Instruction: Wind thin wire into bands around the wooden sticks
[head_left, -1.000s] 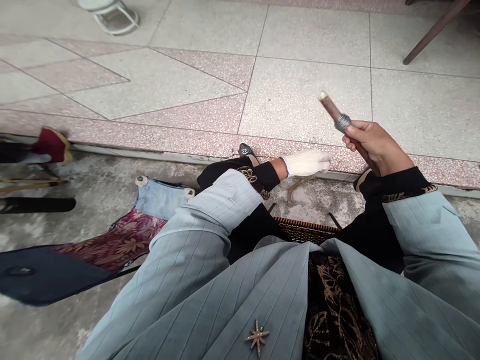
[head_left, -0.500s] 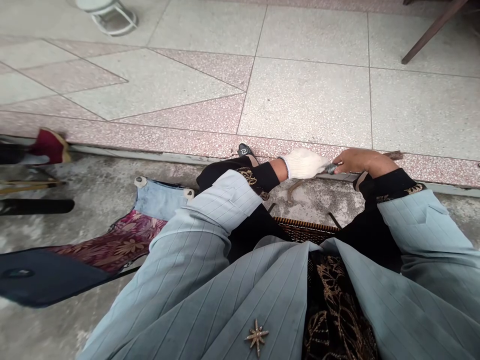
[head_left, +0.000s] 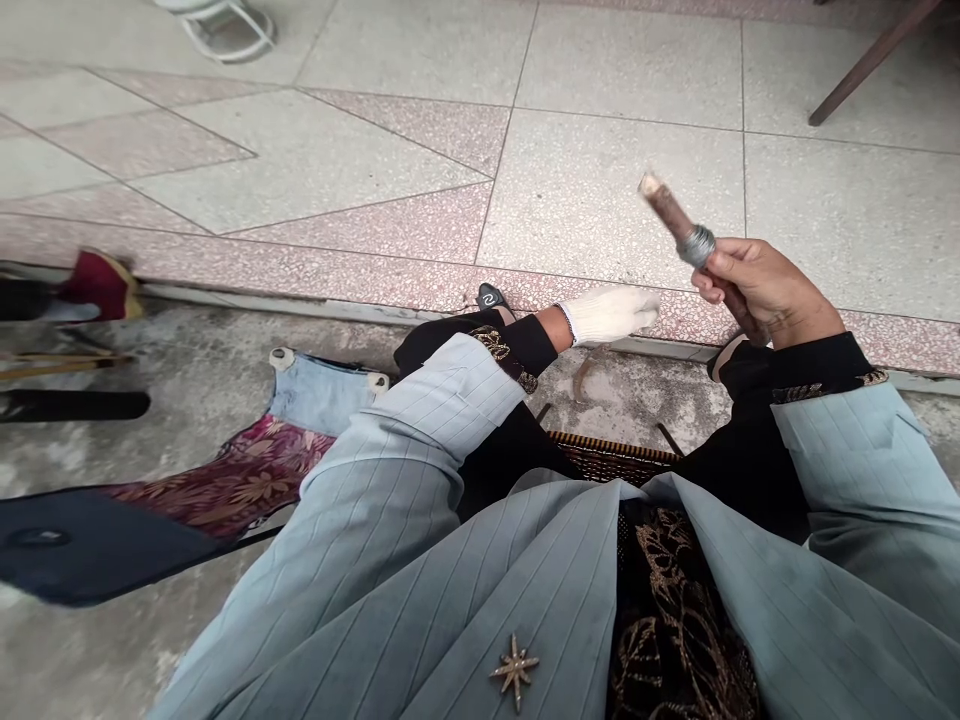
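A short wooden stick (head_left: 671,212) is in my bare right hand (head_left: 769,285), whose fingers are wrapped round its lower part. Grey wire (head_left: 697,247), wound in a tight coil, circles the stick just above my fingers. The stick tilts up and to the left, and its cut end is pale. My left hand (head_left: 611,312), in a white knitted glove, is to the left, apart from the stick. Its fingers are curled together over the edge of the raised floor; whatever they hold, if anything, is hidden.
Below my left hand, a curved brown strip (head_left: 583,375) lies on rough concrete. A wicker seat edge (head_left: 611,455) shows between my legs. At left are a patterned folding seat (head_left: 255,460) and another person's red shoe (head_left: 101,287). A white stool (head_left: 232,30) stands on the tiles.
My right hand has lifted and turned, swinging the wire-wrapped end of the stick up and away from my left hand. The gloved hand has stayed nearly in place.
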